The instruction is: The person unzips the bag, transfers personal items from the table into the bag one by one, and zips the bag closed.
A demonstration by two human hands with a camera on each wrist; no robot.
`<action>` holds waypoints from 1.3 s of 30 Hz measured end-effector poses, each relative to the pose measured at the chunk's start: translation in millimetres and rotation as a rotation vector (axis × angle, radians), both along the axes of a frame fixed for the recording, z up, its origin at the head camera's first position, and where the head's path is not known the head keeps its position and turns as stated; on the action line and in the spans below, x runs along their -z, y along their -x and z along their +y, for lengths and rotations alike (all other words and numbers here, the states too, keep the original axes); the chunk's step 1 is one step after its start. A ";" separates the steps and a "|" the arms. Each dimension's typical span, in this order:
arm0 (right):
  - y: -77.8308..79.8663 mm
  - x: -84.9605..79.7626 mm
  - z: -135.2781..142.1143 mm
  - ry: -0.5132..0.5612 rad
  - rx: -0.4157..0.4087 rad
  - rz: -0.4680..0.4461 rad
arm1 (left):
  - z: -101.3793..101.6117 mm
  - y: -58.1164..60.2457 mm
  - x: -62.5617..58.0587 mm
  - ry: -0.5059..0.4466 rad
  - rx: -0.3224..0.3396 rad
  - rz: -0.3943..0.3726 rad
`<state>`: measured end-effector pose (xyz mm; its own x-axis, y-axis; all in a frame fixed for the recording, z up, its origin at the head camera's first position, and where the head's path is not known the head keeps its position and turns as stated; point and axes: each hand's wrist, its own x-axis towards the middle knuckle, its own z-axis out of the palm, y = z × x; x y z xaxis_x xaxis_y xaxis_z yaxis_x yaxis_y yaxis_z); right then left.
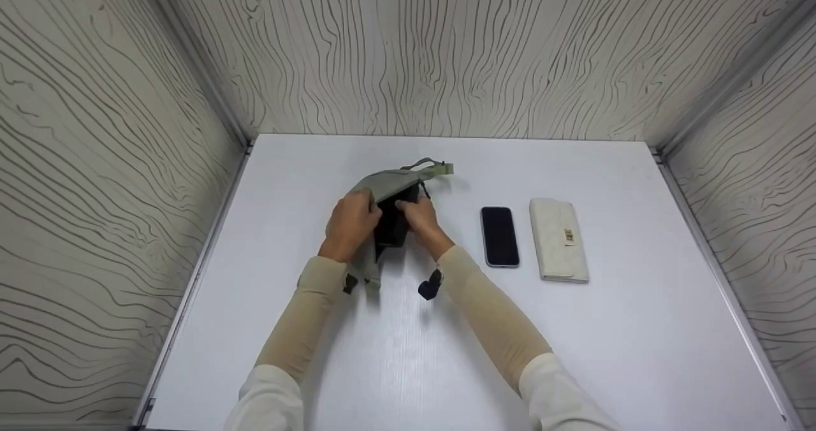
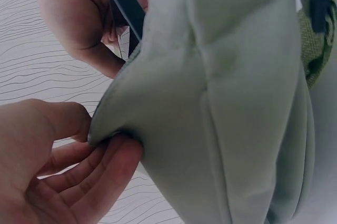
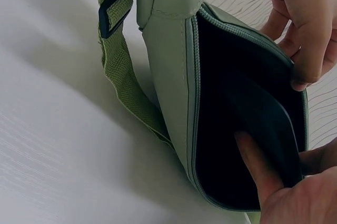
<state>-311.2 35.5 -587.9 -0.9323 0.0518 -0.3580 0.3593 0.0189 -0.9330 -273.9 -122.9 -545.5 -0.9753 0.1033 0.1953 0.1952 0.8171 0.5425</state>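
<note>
A sage-green waist bag [image 1: 390, 181] stands on the table with its zippered mouth spread wide, its dark inside showing in the right wrist view. My left hand [image 1: 350, 220] pinches the edge of the mouth between thumb and fingers, seen close in the left wrist view. At the opening, my right hand [image 1: 422, 217] holds a flat black object with a rounded corner [image 3: 266, 118], thumb on one face and fingers on the other. That object sits partly inside the bag, and its exact kind is unclear.
To the right on the white table [image 1: 637, 329] lies a smartphone [image 1: 500, 236] with a dark screen. Beside it is a cream wallet [image 1: 558, 240] with a gold clasp. A green strap [image 3: 124, 84] trails from the bag. Patterned walls [image 1: 408, 55] surround the table.
</note>
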 end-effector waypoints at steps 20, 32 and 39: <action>-3.0 -2.5 -5.5 0.026 0.002 0.013 | 1.0 0.0 -0.9 -0.007 0.017 -0.008; -1.7 -0.3 -6.5 0.040 -0.006 0.025 | 1.8 -0.7 1.9 -0.015 0.028 0.023; -0.9 -1.6 -6.9 0.057 -0.020 -0.016 | 3.4 -1.3 4.5 -0.003 0.034 0.066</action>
<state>-310.3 28.6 -586.3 -0.9271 0.0126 -0.3747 0.3743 -0.0271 -0.9269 -272.6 -119.5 -550.1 -0.9564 0.1352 0.2589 0.2576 0.8081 0.5297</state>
